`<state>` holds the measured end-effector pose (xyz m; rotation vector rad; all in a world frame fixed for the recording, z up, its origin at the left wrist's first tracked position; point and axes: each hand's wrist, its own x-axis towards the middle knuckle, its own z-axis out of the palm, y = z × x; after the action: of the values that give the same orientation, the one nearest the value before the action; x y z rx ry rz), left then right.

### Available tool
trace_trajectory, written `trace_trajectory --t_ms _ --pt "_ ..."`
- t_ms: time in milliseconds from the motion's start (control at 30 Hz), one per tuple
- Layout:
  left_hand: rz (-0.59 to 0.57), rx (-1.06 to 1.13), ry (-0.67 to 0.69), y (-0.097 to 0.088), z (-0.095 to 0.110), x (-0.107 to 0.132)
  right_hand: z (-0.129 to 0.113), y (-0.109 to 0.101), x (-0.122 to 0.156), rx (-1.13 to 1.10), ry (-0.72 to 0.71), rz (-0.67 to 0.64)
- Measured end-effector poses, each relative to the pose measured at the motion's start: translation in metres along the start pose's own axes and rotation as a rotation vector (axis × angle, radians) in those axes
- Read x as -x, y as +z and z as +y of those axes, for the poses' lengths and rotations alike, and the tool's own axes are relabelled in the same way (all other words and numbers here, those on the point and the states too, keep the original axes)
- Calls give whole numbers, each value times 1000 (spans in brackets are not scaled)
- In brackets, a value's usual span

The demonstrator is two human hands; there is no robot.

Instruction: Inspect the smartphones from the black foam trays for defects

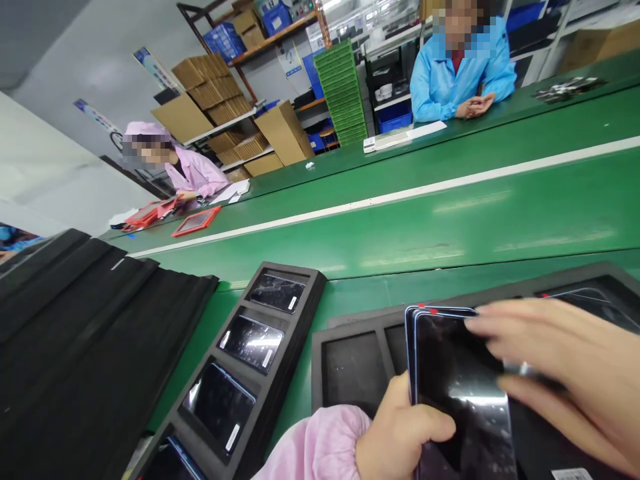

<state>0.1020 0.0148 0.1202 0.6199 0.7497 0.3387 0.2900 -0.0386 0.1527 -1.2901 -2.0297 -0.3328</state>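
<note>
My left hand (400, 433), in a pink sleeve, grips a stack of glossy black phone panels (460, 393) by its lower left edge, thumb across the top panel. My right hand (565, 373) reaches in from the right, its fingers stretched out over the top edge and face of the stack, touching it. The stack is held above a black foam tray (350, 363) with empty pockets. To the left lies a second long black tray (295, 320) with several dark panels seated in its pockets.
A pile of black foam sheets (75, 333) covers the left. A green conveyor belt (450, 213) with a white stripe runs across. Beyond it sit a person in pink (195, 173) by red trays (196, 221) and a person in blue (460, 73). Cardboard boxes and green crates stand behind.
</note>
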Motion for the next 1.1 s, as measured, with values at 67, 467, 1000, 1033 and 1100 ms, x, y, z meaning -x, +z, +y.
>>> trace_trajectory --t_ms 67,467,1000,1033,1100 --pt "-51 -84 -15 0 1 0 7 10 -11 -17 120 5" --pt "-93 41 14 0 4 3 -11 -4 10 -236 -255 -205" --pt "77 208 46 -6 2 -15 17 32 -7 -161 -72 -113" --pt "95 209 45 -4 3 -14 17 35 -6 -154 -16 -90" --pt "116 216 48 -2 6 -13 17 40 -7 -174 114 -78"
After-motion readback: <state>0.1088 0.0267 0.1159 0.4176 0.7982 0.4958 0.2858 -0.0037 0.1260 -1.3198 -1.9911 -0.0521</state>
